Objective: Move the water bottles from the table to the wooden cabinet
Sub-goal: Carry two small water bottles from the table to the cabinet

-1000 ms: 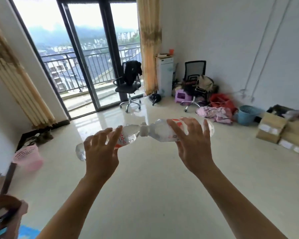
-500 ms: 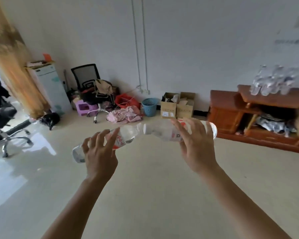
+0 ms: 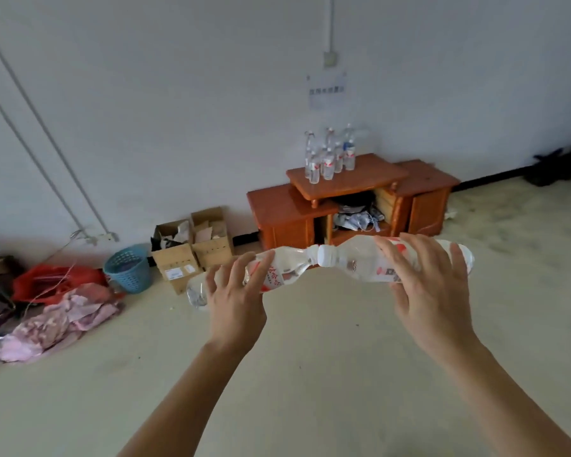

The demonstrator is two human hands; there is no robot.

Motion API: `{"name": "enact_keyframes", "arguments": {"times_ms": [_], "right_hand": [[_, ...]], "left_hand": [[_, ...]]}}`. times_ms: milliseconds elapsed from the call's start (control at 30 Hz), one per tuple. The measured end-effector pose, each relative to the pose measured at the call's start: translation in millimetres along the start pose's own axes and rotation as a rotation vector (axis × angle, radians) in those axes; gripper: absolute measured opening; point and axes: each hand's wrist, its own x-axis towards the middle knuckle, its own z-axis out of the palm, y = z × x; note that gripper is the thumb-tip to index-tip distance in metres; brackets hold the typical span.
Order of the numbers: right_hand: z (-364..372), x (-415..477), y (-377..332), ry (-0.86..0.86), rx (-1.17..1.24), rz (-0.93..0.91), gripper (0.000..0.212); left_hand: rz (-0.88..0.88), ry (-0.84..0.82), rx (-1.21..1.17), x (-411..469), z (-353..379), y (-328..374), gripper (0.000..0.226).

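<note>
1. A cluster of water bottles [image 3: 327,161] already stands upright on the raised top of the wooden cabinet [image 3: 376,175] against the wall, so part of the job looks done.
2. Two more are in transit. The person is out on the open floor [image 3: 310,374], facing the cabinet and well apart from it, with one bottle in each hand.
3. What is left (as far as I can judge) is to carry this pair across and stand them beside the others. The tabletop is out of view, so I cannot tell whether more bottles wait there.
4. The left hand [image 3: 234,301] grips the left bottle [image 3: 290,268] around its labelled middle, fingers [image 3: 259,268] curled over the top. The bottle lies roughly level, neck pointing inward.
5. The right hand [image 3: 432,291] holds the right bottle [image 3: 360,263] the same way, fingers [image 3: 391,257] spread and wrapped over its body. Its white cap sits just beside the other bottle's neck, between the two hands; whether they touch is unclear.
</note>
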Motion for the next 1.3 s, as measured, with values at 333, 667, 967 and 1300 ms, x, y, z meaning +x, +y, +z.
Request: {"name": "enact_keyframes", "arguments": {"times_ms": [333, 667, 967, 1300], "right_hand": [[109.3, 130.7, 166.1, 0.032, -0.032, 0.157, 0.090], [262.0, 290.6, 252.0, 0.048, -0.014, 0.094, 0.089], [421.7, 436.2, 327.4, 0.045, -0.057, 0.135, 0.093], [558.2, 540.9, 496.6, 0.023, -0.083, 0.255, 0.079]], "left_hand": [[0.172, -0.007, 0.002, 190.5, 146.7, 54.9, 0.088], [0.084, 0.052, -0.024, 355.1, 294.4, 27.6, 0.086], [0.101, 0.074, -0.118, 559.9, 449.2, -12.4, 0.092], [0.028, -0.050, -0.292, 733.0, 636.2, 31.9, 0.082]]}}
